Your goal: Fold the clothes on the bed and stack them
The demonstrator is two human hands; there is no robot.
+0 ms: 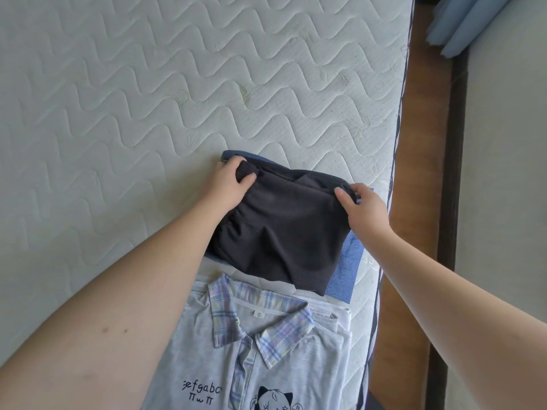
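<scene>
Wide bare stretch of quilted white mattress (148, 99) left and far. Left hand (229, 180), grip pinched shut on far-left corner of dark folded garment (281, 229). Garment lies on blue folded cloth (344, 267), close to mattress right edge. Right hand (362, 207), grip pinched on garment's far-right corner. Grey shirt (266, 350) with plaid collar near, just beside the pile. Right of bed: wooden floor strip (414, 232), pale wall, blue curtain (461, 22) far right.

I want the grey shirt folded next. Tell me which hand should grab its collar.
Probably the left hand. Both hands pinch the dark shorts, but the left forearm already lies over the grey shirt; the right hand sits beside the mattress edge.
</scene>
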